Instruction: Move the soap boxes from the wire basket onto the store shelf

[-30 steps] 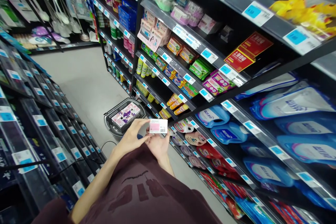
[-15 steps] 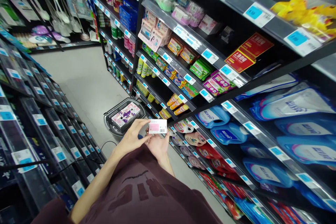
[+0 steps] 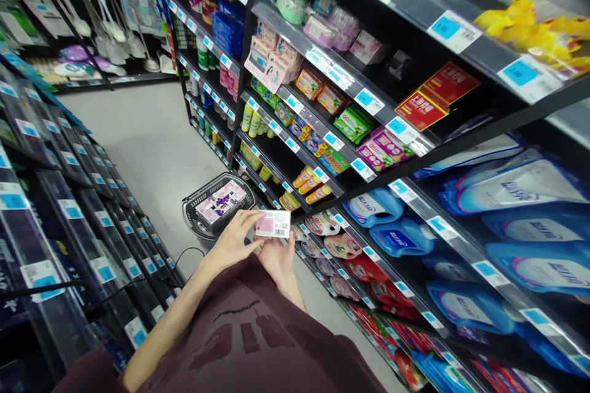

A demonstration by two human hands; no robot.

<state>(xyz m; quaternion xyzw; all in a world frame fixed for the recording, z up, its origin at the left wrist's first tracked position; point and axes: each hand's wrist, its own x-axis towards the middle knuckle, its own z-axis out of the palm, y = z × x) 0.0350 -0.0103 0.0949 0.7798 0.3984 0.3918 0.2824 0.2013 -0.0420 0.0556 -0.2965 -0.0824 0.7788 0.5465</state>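
Note:
Both hands hold a small white box (image 3: pixel 276 224) with a pink panel and printed text in front of my body. My left hand (image 3: pixel 236 236) grips its left end, fingers over the top edge and thumb below. Under and behind the box, my right hand (image 3: pixel 278 258) supports it, with fingers at the lower edge and right end; part of that hand is hidden. Just beyond my hands, a black shopping basket (image 3: pixel 188 209) stands on the floor, holding pink, white and purple packages (image 3: pixel 224 201).
Shelves on the right carry boxed soaps (image 3: pixel 353 123), blue detergent bottles (image 3: pixel 401 236) and red price signs (image 3: pixel 423 109). Sloping shelf edges with price tags (image 3: pixel 69 209) run along the left. Brushes (image 3: pixel 108 27) hang at the aisle's far end, beyond the grey floor (image 3: pixel 124 123).
The box has shifted slightly left and turned a little in my hands, its right end dipping lower. My grip and the basket stay much the same.

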